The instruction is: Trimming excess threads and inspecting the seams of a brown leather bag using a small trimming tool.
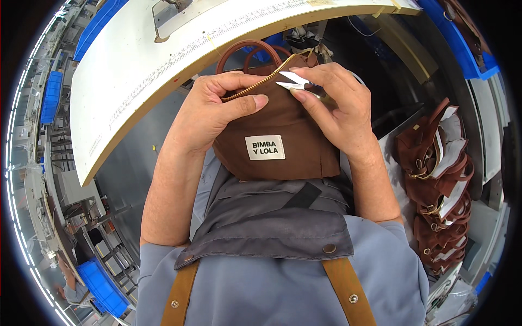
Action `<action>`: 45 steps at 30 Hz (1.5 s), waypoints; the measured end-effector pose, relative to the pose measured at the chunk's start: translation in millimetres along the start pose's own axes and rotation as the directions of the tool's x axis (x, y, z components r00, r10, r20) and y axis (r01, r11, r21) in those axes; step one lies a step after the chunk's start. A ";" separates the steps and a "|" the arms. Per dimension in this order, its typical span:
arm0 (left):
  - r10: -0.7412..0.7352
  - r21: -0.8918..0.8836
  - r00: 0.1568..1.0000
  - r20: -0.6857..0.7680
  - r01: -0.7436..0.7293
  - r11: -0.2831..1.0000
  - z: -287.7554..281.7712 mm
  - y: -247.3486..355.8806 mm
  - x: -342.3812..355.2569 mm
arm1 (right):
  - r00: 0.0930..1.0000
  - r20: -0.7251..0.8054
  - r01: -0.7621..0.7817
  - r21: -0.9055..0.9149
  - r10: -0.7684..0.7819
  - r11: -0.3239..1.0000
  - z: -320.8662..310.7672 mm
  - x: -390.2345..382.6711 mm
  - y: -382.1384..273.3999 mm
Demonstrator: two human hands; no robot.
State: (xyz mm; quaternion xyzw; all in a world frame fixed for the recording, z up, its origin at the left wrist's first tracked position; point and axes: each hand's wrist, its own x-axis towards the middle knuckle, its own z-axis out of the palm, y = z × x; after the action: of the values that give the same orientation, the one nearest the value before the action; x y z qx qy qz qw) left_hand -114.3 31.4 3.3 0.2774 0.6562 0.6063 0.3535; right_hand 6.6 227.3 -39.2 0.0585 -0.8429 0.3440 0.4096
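Note:
A brown fabric bag [304,130] with a white sewn-on label [265,147] rests on my lap, against the grey apron. Reddish-brown handles [250,45] arch up at its far side. My left hand [220,103] pinches the top edge of the bag beside a gold-toothed zipper [255,85], thumb in front. In my right hand [340,98] is a small pair of thread snips [293,81], held between thumb and fingers. Their two bright blades are apart and point left, close to the zipper edge. Part of the snips is hidden by my fingers.
Beyond the bag curves a white sewing table [125,60] with a ruler strip along its edge. Brown bags or bag parts [435,190] are piled at the right. Blue bins stand at the upper right [467,60] and lower left [100,285].

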 end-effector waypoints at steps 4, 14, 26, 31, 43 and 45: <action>-0.006 0.033 1.000 0.017 0.005 0.999 -1.5 0.7 -0.3 | 1.000 -0.018 0.011 -0.023 -0.012 1.000 2.1 -0.4 -1.0; 0.010 0.041 1.000 0.021 -0.011 0.999 -4.1 -2.0 -2.0 | 0.997 0.069 -0.042 -0.058 0.046 0.997 2.8 -4.3 -10.2; 0.037 0.111 0.996 0.084 -0.046 0.993 -13.5 1.0 3.1 | 0.953 0.184 -0.298 0.446 0.239 0.844 -6.3 22.1 17.1; 0.043 0.238 0.997 0.063 -0.057 0.970 -14.3 5.8 5.2 | 0.849 0.337 -0.527 0.571 0.406 0.629 6.9 17.2 29.1; -0.008 0.192 0.996 -0.084 0.024 0.981 1.9 -2.9 17.2 | 0.998 0.062 0.004 -0.076 0.000 0.997 -1.4 13.2 -1.6; 0.000 0.152 0.998 -0.062 0.010 0.988 1.3 -2.7 17.5 | 0.997 0.058 0.053 -0.122 -0.046 0.991 2.6 12.0 2.7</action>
State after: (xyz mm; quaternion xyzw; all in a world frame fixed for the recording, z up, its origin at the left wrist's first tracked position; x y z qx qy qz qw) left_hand -123.5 45.8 -1.6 0.2830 0.7119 0.5618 0.3121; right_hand -4.0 230.0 -33.0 0.0634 -0.8718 0.2794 0.3974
